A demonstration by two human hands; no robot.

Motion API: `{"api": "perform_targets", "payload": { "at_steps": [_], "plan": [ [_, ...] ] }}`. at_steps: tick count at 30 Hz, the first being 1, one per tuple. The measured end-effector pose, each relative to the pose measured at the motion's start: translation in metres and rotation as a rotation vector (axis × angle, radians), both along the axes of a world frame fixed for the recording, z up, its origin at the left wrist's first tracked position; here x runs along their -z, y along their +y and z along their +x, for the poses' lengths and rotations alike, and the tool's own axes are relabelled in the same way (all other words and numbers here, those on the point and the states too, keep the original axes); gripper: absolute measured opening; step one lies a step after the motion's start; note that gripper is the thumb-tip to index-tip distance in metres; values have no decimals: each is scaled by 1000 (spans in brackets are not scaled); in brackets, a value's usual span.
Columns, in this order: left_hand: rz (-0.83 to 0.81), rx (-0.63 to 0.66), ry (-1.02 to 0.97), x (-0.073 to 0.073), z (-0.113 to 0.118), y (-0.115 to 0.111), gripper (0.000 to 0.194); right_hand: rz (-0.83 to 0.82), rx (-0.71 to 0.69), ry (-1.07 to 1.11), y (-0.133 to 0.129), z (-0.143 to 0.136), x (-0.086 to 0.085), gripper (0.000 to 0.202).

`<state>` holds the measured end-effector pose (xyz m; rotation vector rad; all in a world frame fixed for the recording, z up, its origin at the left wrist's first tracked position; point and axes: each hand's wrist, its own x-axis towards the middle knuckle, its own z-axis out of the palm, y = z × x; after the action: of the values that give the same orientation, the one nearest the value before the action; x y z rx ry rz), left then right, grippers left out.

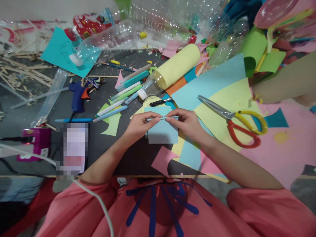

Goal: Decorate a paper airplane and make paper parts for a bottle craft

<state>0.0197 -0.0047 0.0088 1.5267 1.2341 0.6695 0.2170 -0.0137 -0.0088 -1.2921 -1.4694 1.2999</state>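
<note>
Between my two hands is a thin light-blue paper roll, held level by the fingertips. My left hand pinches its left end with thumb and fingers. On the other end, my right hand closes in the same kind of pinch. Just beneath them lies a light-blue paper square, partly covered by the fingers. A black pen rests beyond the hands. Large scissors with one yellow and one red handle lie to the right, blades apart, on coloured paper.
A bottle wrapped in yellow paper lies beyond several markers. Leftward are a blue glue gun, a phone and a purple power adapter with cables. Clear plastic bottles line the back. Another person's arm reaches in from the right.
</note>
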Motion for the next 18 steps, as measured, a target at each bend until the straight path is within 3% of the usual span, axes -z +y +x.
{"api": "perform_targets", "payload": {
  "at_steps": [8,18],
  "plan": [
    [16,-17,-23,2,1,0,23,-57,-8,58,1,-1,-2,23],
    [-16,-7,-22,0,1,1,22,4,23,59,-1,-2,0,31]
  ]
}}
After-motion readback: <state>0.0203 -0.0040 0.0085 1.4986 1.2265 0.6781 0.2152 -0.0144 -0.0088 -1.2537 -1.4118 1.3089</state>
